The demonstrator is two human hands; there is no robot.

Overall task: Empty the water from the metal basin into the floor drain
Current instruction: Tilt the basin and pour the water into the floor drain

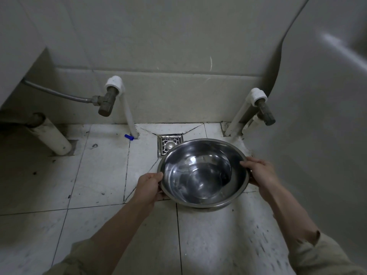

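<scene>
A round shiny metal basin (202, 171) with clear water in its bottom is held low over the white floor tiles. My left hand (150, 185) grips its left rim and my right hand (258, 172) grips its right rim. The basin looks roughly level, its far edge covering the near right part of the square metal floor drain (168, 144). The drain sits in the floor close to the back wall, just beyond the basin.
A white pipe with a brass valve and flexible hose (108, 102) rises left of the drain, a second pipe and valve (262, 110) stands at the right. A thick white drainpipe (49, 135) slants at far left. A white fixture (317, 116) fills the right side.
</scene>
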